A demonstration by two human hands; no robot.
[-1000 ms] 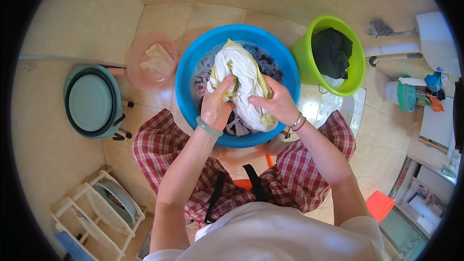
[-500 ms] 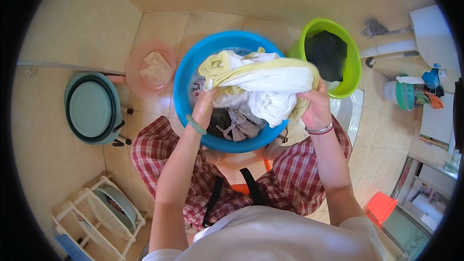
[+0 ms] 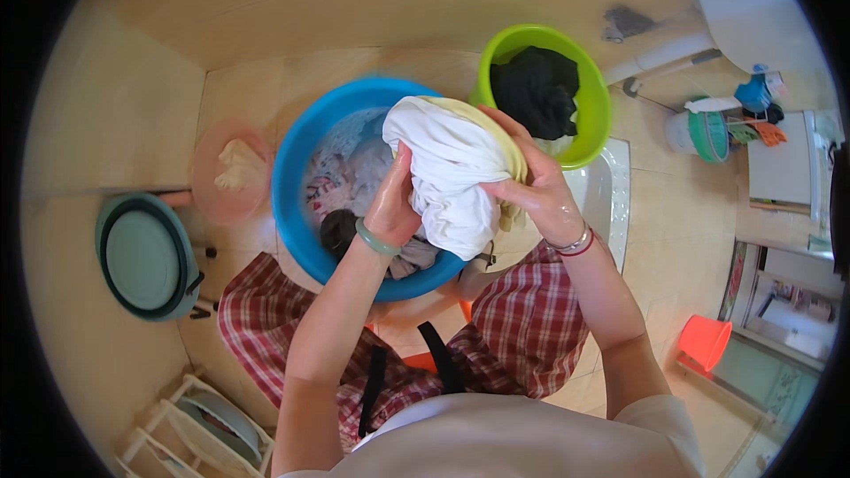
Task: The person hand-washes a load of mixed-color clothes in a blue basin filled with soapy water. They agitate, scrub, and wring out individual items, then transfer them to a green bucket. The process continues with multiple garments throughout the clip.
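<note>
Between my two hands is a bunched white garment with pale yellow edging (image 3: pixel 452 159), raised over the right side of a blue basin (image 3: pixel 292 239). My left hand (image 3: pixel 396 199), below a green bangle, presses against the garment's left side. On the other side my right hand (image 3: pixel 536 181) grips it, thumb in front and fingers behind the yellow edge. Sudsy water and wet clothes (image 3: pixel 341 177), some pale and some dark, fill the basin; the garment hides part of them.
A lime green bucket (image 3: pixel 598 128) holding dark cloth (image 3: pixel 536 93) stands beyond my right hand. Left of the basin sits a pink basin (image 3: pixel 208 195) with a pale cloth, and a folding grey-green tub (image 3: pixel 146 257). A white squat toilet (image 3: pixel 611 204) lies right, an orange-red bin (image 3: pixel 706 343) lower right.
The garment has been gathered from a stretched-out, sideways bundle into a more compact, upright one. My hands have come closer together, and the view has shifted, with the blue basin now further left.
</note>
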